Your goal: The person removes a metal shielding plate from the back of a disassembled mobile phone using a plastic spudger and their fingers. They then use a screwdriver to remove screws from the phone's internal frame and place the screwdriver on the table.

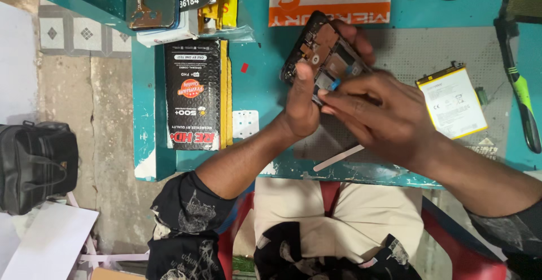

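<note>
Two hands raised over bench | left hand [302, 108] grips opened phone [322, 51], thumb up | right hand [389, 116] pinches at it

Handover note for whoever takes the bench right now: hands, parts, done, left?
Left hand: grips the opened phone frame above the grey mat, thumb on its edge.
Right hand: fingertips pinch at the frame's lower part; what they hold is hidden.
Parts: battery lies loose on the mat, right of the hands; green-handled tool at far right; white strip near the table edge; black box to the left.
Done: phone open, battery out.
Left: internals exposed, battery not refitted.
</note>
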